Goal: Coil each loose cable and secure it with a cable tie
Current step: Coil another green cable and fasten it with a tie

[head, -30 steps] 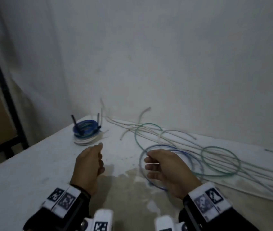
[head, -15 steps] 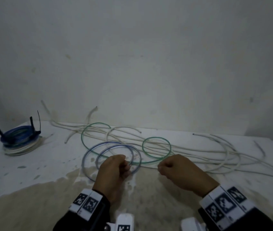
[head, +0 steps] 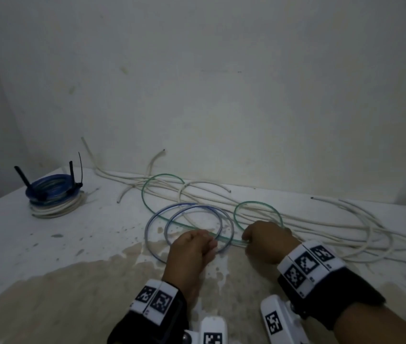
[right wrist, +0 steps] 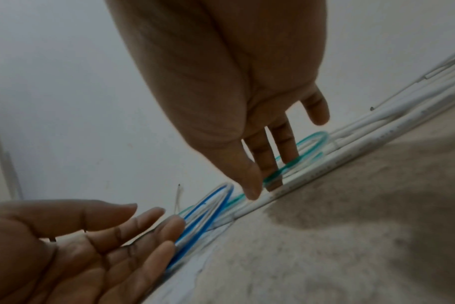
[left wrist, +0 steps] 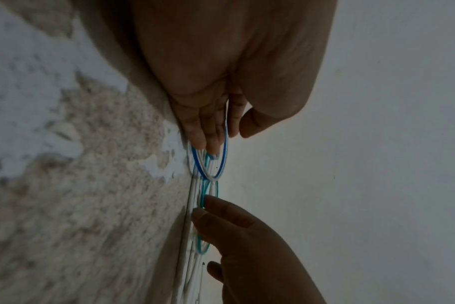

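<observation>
1. The left hand (head: 192, 247) sits low on the table, fingers lying fairly straight along the near edge of the blue-striped translucent cable loops (head: 189, 227). In the left wrist view one strand of that cable runs between the fingers (left wrist: 208, 131) and the thumb; whether it is truly pinched cannot be told.
2. The right hand (head: 269, 240) is just beside it, fingers extended down onto the thin green cable (head: 259, 209). In the right wrist view the fingertips (right wrist: 252, 189) press on the green strand with no curl round it, so this hand reads as apart, touching only.
3. Done so far, by the look of it: a stack of finished coils (head: 55, 197) stands far left on the white, paint-worn table (head: 35, 256), a blue coil on top of a white one, with black cable ties (head: 72, 175) sticking up from the bundle.
4. In progress: the blue-striped cable lies in two overlapping rings right in front of the hands, not gathered tight and with no tie on it.
5. Left to do, a fair amount: the green cable sprawls in open arcs behind the blue rings, and several long white cables (head: 321, 219) trail loose along the wall to the right.
6. No spare tie is visible near the hands.
7. Judged overall, the job looks under halfway.
</observation>
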`<action>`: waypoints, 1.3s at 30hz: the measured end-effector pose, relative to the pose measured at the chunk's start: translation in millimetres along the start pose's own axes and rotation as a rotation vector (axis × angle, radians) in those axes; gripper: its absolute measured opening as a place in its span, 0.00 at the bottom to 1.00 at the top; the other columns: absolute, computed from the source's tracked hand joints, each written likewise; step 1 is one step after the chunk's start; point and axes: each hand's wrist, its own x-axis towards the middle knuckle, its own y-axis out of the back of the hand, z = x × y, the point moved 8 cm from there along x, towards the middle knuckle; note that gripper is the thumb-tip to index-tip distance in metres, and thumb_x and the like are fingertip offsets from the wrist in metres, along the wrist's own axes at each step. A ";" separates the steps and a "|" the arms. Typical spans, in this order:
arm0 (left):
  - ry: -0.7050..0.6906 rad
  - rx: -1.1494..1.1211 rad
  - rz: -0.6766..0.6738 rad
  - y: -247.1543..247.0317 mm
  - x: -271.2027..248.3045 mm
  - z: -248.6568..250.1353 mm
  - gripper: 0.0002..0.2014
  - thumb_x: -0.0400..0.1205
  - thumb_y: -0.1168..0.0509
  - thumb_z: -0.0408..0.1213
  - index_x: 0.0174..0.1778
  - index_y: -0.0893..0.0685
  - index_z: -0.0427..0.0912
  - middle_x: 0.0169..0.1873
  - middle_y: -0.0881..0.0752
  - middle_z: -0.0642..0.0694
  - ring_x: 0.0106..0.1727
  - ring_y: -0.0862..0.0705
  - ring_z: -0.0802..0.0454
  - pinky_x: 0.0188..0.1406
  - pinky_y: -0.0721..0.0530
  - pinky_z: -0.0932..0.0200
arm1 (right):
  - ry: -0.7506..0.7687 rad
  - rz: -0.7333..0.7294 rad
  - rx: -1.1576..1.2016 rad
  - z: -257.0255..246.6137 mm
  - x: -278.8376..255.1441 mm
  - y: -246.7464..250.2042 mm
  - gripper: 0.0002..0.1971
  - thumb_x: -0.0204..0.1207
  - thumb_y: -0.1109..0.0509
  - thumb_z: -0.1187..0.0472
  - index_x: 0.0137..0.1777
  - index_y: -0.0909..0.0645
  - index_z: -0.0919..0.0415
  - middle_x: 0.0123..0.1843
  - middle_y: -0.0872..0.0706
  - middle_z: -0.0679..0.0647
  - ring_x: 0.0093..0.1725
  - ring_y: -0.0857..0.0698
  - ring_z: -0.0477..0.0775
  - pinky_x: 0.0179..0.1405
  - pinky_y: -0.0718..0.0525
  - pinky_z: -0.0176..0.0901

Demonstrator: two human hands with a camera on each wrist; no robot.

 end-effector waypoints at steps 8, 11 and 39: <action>-0.087 0.095 0.096 20.0 14.9 2.0 0.05 0.80 0.34 0.29 0.44 0.14 0.42 0.42 0.13 0.41 0.45 0.18 0.45 0.51 0.19 0.49 | 0.117 0.322 0.174 11.1 -35.2 68.0 0.11 0.81 0.38 0.61 0.52 0.13 0.57 0.55 0.12 0.53 0.52 0.17 0.53 0.51 0.24 0.38; -0.097 0.111 0.084 20.1 15.9 2.3 0.07 0.82 0.35 0.31 0.47 0.14 0.47 0.50 0.13 0.45 0.53 0.16 0.48 0.57 0.18 0.50 | 0.141 0.503 0.211 28.4 -62.7 114.0 0.11 0.82 0.38 0.62 0.53 0.13 0.61 0.54 0.11 0.56 0.51 0.16 0.56 0.46 0.29 0.38; -0.391 0.095 -0.485 -149.7 -106.9 83.2 0.09 0.85 0.42 0.32 0.40 0.21 0.35 0.24 0.25 0.47 0.24 0.28 0.53 0.23 0.22 0.60 | 0.062 1.184 0.562 116.9 -212.4 224.0 0.12 0.84 0.39 0.57 0.51 0.15 0.59 0.41 0.17 0.49 0.39 0.23 0.46 0.34 0.33 0.33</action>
